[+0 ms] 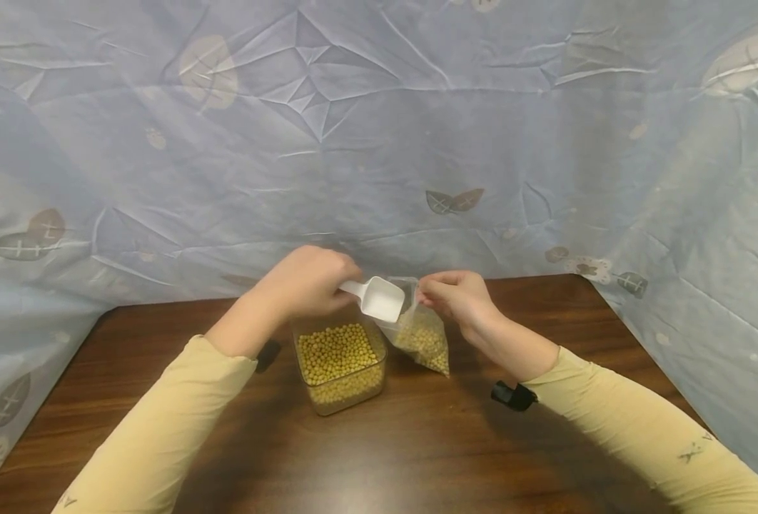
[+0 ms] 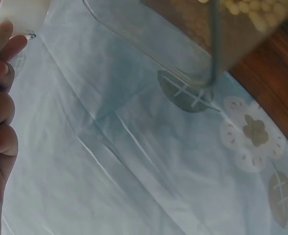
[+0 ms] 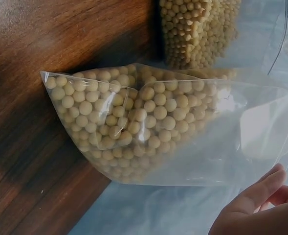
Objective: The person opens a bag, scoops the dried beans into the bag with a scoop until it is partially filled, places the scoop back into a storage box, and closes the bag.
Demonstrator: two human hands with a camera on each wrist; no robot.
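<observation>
In the head view my left hand point(image 1: 311, 282) grips the handle of a white scoop point(image 1: 382, 300), whose bowl is tilted at the mouth of a clear plastic bag point(image 1: 425, 343). No beans show in the scoop. Round yellow soybeans point(image 3: 153, 112) fill the bag's lower part in the right wrist view, and the scoop's pale bowl shows through the plastic. My right hand point(image 1: 459, 296) pinches the bag's upper edge between thumb and fingers. Left of the bag stands a clear square container point(image 1: 327, 409) holding many soybeans point(image 1: 337, 353), partly beneath my left hand.
Everything stands on a dark wooden table point(image 1: 379, 471). A pale blue cloth with leaf prints point(image 1: 379, 143) hangs behind and at the sides. Black straps point(image 1: 514, 396) sit at the wrists.
</observation>
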